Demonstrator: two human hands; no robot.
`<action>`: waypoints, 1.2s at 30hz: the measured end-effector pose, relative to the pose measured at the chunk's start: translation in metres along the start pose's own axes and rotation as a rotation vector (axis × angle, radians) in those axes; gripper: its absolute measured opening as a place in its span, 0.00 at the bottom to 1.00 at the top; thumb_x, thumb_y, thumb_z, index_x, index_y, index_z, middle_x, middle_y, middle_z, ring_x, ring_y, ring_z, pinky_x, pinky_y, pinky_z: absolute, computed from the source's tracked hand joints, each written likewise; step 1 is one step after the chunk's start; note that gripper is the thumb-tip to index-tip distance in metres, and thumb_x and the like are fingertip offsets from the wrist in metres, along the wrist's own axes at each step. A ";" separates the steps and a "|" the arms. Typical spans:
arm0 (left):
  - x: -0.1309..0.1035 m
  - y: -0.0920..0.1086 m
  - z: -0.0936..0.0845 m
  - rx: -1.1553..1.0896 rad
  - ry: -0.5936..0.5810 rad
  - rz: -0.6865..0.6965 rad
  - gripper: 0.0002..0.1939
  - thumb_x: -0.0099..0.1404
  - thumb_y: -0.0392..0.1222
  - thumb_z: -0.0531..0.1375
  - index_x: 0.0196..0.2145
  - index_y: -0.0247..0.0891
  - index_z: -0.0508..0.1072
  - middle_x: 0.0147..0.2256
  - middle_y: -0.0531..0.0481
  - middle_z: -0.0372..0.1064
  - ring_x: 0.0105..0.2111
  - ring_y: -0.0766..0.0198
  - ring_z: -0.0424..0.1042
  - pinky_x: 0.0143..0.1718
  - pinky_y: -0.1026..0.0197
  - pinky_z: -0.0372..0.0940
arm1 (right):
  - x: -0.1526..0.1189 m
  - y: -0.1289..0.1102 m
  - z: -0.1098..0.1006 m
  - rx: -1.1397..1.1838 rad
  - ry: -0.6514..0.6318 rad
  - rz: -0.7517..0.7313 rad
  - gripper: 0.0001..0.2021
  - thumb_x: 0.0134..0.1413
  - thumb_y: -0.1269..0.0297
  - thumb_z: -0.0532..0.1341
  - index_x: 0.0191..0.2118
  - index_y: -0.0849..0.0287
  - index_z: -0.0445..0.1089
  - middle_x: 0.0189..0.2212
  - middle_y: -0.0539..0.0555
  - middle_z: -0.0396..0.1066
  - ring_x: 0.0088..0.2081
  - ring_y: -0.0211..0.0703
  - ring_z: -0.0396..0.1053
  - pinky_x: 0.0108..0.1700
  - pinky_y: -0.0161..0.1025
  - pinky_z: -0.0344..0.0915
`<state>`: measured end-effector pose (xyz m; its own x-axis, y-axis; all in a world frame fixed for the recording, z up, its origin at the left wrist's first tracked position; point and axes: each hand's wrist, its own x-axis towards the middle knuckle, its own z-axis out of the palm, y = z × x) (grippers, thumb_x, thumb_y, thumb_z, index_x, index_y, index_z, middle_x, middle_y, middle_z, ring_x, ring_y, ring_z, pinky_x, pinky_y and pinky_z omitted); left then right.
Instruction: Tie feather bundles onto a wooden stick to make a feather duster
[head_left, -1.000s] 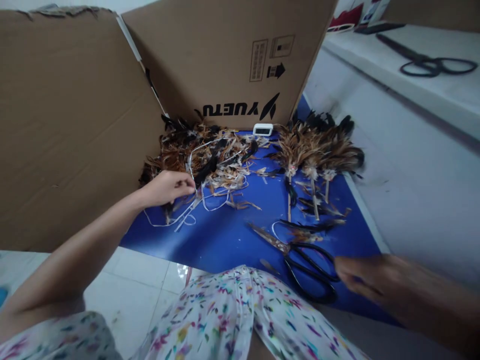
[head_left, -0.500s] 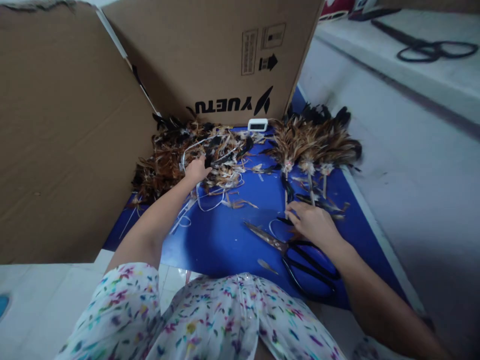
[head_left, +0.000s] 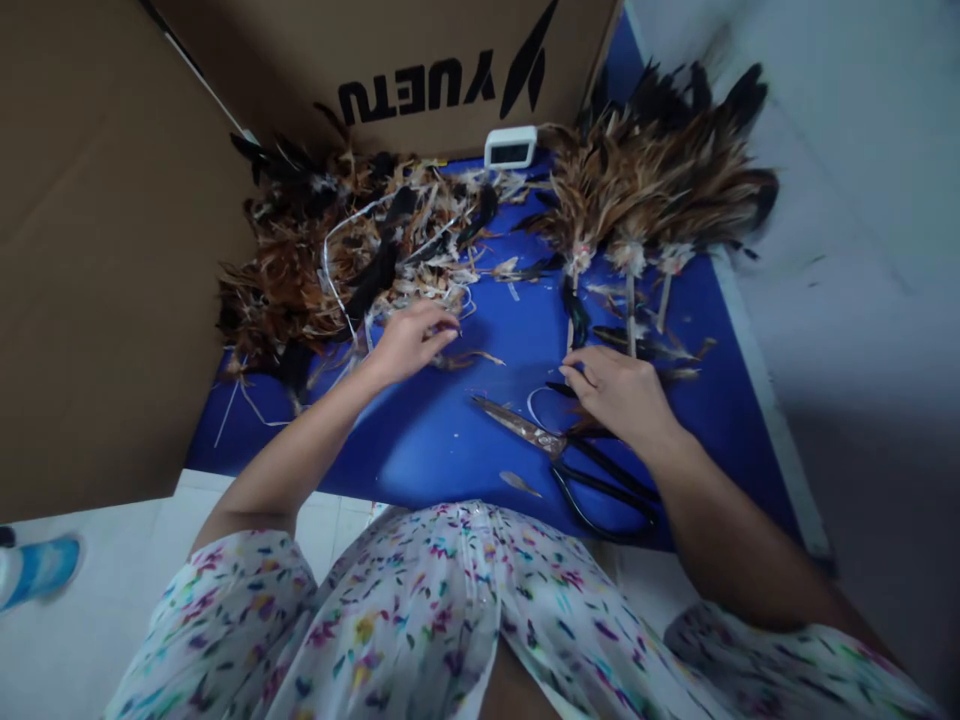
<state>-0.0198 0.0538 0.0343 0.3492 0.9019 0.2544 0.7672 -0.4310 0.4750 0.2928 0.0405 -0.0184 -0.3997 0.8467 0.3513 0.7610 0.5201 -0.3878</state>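
Note:
My left hand point(head_left: 417, 340) is at the near edge of a pile of loose brown, white and black feathers point(head_left: 300, 270), its fingertips pinched together on something too small to make out. My right hand point(head_left: 619, 390) pinches the lower end of a thin pale stick point(head_left: 571, 335) that carries a bunch of feathers point(head_left: 592, 190) at its top. Two more sticks with feather bunches lie to the right of it. Just below my right hand lies a large pair of scissors point(head_left: 559, 447) with black handles, blades pointing left.
A small white device with a dark screen point(head_left: 511, 148) stands at the back of the blue surface point(head_left: 420, 450). Cardboard panels point(head_left: 90, 250) rise at the left and back. White ribbon point(head_left: 328, 260) lies over the pile. A wall is on the right.
My left hand has drawn back from the pile toward me, and its fingers have closed. My right hand stays at the stick. The view has tilted down and moved closer.

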 end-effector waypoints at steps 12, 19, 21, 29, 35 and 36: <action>0.019 0.027 0.050 0.197 -0.377 -0.013 0.08 0.69 0.40 0.55 0.39 0.38 0.74 0.43 0.45 0.68 0.38 0.61 0.69 0.37 0.61 0.63 | 0.000 -0.001 -0.005 0.106 -0.075 0.042 0.08 0.59 0.65 0.56 0.36 0.57 0.73 0.34 0.56 0.76 0.36 0.46 0.74 0.41 0.42 0.69; 0.006 0.039 0.040 0.182 -0.291 -0.051 0.09 0.71 0.39 0.51 0.42 0.36 0.70 0.39 0.46 0.71 0.37 0.61 0.70 0.35 0.62 0.59 | 0.003 -0.004 -0.008 0.253 0.057 0.048 0.05 0.56 0.66 0.61 0.33 0.58 0.75 0.28 0.52 0.70 0.28 0.39 0.67 0.35 0.38 0.66; 0.000 0.044 0.036 0.180 -0.263 -0.057 0.09 0.72 0.40 0.51 0.42 0.37 0.70 0.37 0.47 0.71 0.36 0.62 0.70 0.35 0.62 0.59 | 0.006 -0.013 -0.012 0.367 0.098 0.115 0.04 0.54 0.65 0.63 0.34 0.58 0.76 0.29 0.51 0.69 0.26 0.36 0.64 0.33 0.37 0.65; -0.022 0.070 0.024 0.211 -0.204 0.050 0.11 0.71 0.38 0.49 0.43 0.38 0.71 0.40 0.46 0.74 0.39 0.61 0.71 0.36 0.62 0.59 | 0.022 -0.074 -0.021 0.617 -0.119 0.119 0.07 0.50 0.64 0.66 0.37 0.57 0.77 0.34 0.51 0.77 0.32 0.40 0.72 0.33 0.36 0.67; -0.033 0.070 0.023 0.178 -0.179 0.084 0.11 0.72 0.39 0.49 0.42 0.38 0.71 0.39 0.46 0.74 0.40 0.60 0.72 0.34 0.62 0.59 | 0.025 -0.087 -0.017 0.589 -0.145 0.095 0.03 0.50 0.69 0.63 0.32 0.57 0.75 0.27 0.50 0.77 0.30 0.41 0.74 0.36 0.39 0.70; -0.035 0.068 0.024 0.171 -0.177 0.091 0.11 0.72 0.39 0.49 0.41 0.38 0.71 0.39 0.46 0.74 0.39 0.61 0.72 0.33 0.62 0.59 | 0.025 -0.087 -0.016 0.582 -0.172 0.088 0.03 0.49 0.69 0.63 0.32 0.57 0.75 0.28 0.50 0.77 0.31 0.42 0.75 0.36 0.39 0.70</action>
<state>0.0333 -0.0063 0.0374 0.4977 0.8574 0.1309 0.8032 -0.5126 0.3036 0.2248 0.0145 0.0375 -0.4614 0.8701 0.1732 0.4101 0.3823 -0.8281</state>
